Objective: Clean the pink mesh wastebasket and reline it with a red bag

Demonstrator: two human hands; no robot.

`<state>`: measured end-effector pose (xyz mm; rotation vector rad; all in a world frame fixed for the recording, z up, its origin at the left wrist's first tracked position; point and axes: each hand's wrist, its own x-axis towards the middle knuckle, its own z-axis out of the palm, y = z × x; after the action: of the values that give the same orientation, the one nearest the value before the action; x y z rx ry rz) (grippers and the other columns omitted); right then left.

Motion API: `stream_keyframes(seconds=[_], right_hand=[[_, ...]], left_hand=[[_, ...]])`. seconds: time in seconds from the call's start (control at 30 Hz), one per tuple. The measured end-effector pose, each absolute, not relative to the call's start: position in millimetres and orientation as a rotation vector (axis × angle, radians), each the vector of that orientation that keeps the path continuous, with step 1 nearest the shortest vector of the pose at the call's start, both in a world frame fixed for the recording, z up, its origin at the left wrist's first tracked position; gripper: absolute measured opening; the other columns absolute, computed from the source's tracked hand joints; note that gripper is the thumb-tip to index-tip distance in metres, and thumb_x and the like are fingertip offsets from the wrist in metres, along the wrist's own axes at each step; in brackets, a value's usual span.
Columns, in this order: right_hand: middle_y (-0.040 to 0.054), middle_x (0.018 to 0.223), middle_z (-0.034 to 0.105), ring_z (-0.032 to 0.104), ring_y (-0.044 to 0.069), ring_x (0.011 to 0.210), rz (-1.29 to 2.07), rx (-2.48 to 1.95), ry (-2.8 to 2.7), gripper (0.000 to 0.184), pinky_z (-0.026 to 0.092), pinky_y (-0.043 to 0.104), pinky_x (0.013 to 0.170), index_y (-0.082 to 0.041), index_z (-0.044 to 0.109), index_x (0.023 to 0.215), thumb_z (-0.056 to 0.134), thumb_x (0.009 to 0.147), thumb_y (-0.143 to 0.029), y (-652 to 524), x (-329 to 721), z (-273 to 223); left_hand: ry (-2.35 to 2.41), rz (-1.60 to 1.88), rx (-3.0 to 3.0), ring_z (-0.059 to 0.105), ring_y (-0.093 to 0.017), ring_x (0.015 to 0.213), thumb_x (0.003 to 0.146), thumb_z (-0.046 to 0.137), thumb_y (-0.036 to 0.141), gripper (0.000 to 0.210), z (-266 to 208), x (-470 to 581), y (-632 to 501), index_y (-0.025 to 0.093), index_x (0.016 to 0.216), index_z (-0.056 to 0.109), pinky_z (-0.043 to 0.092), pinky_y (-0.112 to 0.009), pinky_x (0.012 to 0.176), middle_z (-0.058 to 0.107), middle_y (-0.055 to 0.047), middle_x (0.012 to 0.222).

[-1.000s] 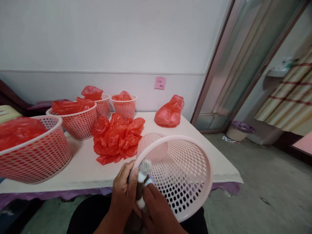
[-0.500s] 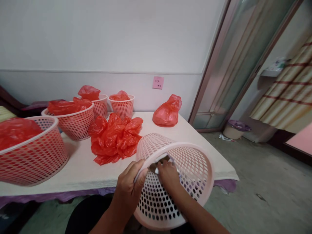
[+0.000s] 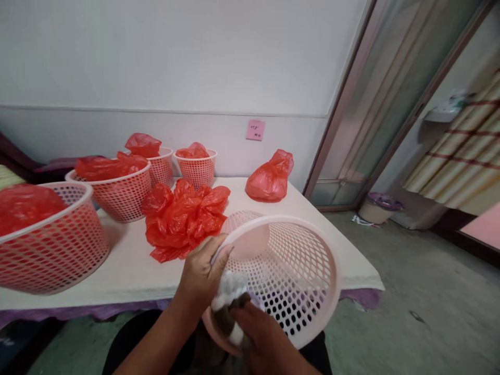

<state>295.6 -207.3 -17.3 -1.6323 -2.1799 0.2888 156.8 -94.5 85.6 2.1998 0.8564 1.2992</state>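
Note:
A pale pink plastic basket (image 3: 297,260) with a mesh of holes lies tilted, its open mouth facing me. My left hand (image 3: 203,268) is closed on the left side of its rim. Down at the lower left of the mouth, my right hand (image 3: 255,320) is closed around a crumpled cloth (image 3: 234,289), whitish with brown patches and blurred by motion. The cloth touches or nearly touches the inner wall beside the rim. Left of the basket, a heap of crumpled red plastic bags (image 3: 187,219) lies on the table.
On the white-covered table (image 3: 128,271), several pink baskets holding red bags, among them a large near one (image 3: 54,250), stand at the left. A filled red bag (image 3: 269,179) sits at the back right. A pink note (image 3: 255,130) is on the wall. A bin (image 3: 377,208) stands on the floor.
My right hand has drawn the cloth from deep inside the basket down to the lower left rim. The basket has turned so that its inside and bottom show more.

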Motion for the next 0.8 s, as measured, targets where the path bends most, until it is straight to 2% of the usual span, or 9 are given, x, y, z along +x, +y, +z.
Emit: stream_keyframes(seconds=[0.1, 0.17, 0.3, 0.43, 0.53, 0.63, 0.73, 0.8], right_hand=[[0.0076, 0.091, 0.066, 0.060, 0.023, 0.078, 0.065, -1.651, -2.230, 0.040, 0.050, 0.036, 0.068, -0.024, 0.059, 0.118, 0.059, 0.078, -0.022, -228.2, 291.3, -27.5], [0.0108, 0.090, 0.066, 0.060, 0.028, 0.079, -0.094, -1.683, -2.230, 0.049, 0.051, 0.044, 0.069, -0.021, 0.055, 0.126, 0.060, 0.077, -0.019, -231.5, 291.0, -36.8], [0.0118, 0.086, 0.065, 0.059, 0.027, 0.074, -0.311, -1.680, -2.234, 0.053, 0.053, 0.043, 0.064, -0.015, 0.051, 0.129, 0.058, 0.077, -0.011, -224.6, 286.0, -47.4], [0.0144, 0.092, 0.062, 0.057, 0.027, 0.080, -0.210, -1.573, -2.050, 0.056, 0.054, 0.042, 0.066, -0.010, 0.048, 0.127, 0.056, 0.071, -0.013, -213.6, 270.9, -29.7], [0.0131, 0.100, 0.059, 0.056, 0.027, 0.091, -0.131, -1.510, -1.769, 0.055, 0.054, 0.042, 0.075, -0.014, 0.040, 0.130, 0.053, 0.077, -0.017, -205.2, 260.9, -2.6], [0.0124, 0.109, 0.057, 0.055, 0.025, 0.099, 0.014, -1.449, -1.742, 0.050, 0.052, 0.041, 0.083, -0.018, 0.037, 0.131, 0.051, 0.083, -0.019, -201.2, 257.1, 12.6], [0.0094, 0.100, 0.060, 0.058, 0.022, 0.086, 0.148, -1.521, -1.937, 0.040, 0.053, 0.034, 0.072, -0.022, 0.048, 0.123, 0.055, 0.084, -0.019, -205.7, 261.6, 1.2], [0.0076, 0.090, 0.062, 0.059, 0.022, 0.077, 0.016, -1.614, -2.123, 0.034, 0.051, 0.033, 0.064, -0.025, 0.055, 0.117, 0.059, 0.084, -0.020, -210.5, 272.3, -15.5]], left_hand=[[0.859, 1.253, 2.114, 0.064, -0.018, 0.091, 0.093, 0.051, 0.035, 0.026, 90.9, 161.0, -91.1, 0.018, 0.106, 0.066, 0.049, -0.029, 0.081, 0.070, -0.005, 0.095], [0.826, 1.230, 2.071, 0.064, -0.018, 0.092, 0.092, 0.051, 0.037, 0.027, 93.8, 164.3, -89.6, 0.019, 0.106, 0.066, 0.048, -0.029, 0.083, 0.070, -0.005, 0.096], [0.870, 1.208, 2.038, 0.063, -0.019, 0.092, 0.091, 0.052, 0.040, 0.028, 95.0, 166.6, -91.6, 0.018, 0.103, 0.066, 0.047, -0.030, 0.084, 0.069, -0.005, 0.097], [0.997, 1.165, 1.925, 0.063, -0.018, 0.083, 0.090, 0.052, 0.042, 0.029, 78.9, 161.0, -108.7, 0.019, 0.103, 0.063, 0.049, -0.030, 0.076, 0.068, -0.003, 0.091], [1.019, 1.171, 1.787, 0.064, -0.020, 0.095, 0.091, 0.049, 0.041, 0.033, 58.6, 156.0, -125.7, 0.021, 0.116, 0.058, 0.050, -0.031, 0.082, 0.069, -0.005, 0.106], [1.041, 1.248, 1.775, 0.061, -0.020, 0.106, 0.094, 0.045, 0.038, 0.033, 44.4, 151.1, -131.5, 0.022, 0.120, 0.057, 0.048, -0.032, 0.090, 0.066, -0.006, 0.117], [1.052, 1.306, 1.843, 0.062, -0.020, 0.102, 0.094, 0.046, 0.035, 0.031, 41.9, 144.6, -121.7, 0.021, 0.117, 0.060, 0.047, -0.032, 0.090, 0.067, -0.006, 0.112], [1.053, 1.346, 1.893, 0.062, -0.019, 0.096, 0.094, 0.047, 0.034, 0.029, 44.7, 140.5, -111.4, 0.019, 0.113, 0.062, 0.047, -0.032, 0.086, 0.067, -0.006, 0.104]])
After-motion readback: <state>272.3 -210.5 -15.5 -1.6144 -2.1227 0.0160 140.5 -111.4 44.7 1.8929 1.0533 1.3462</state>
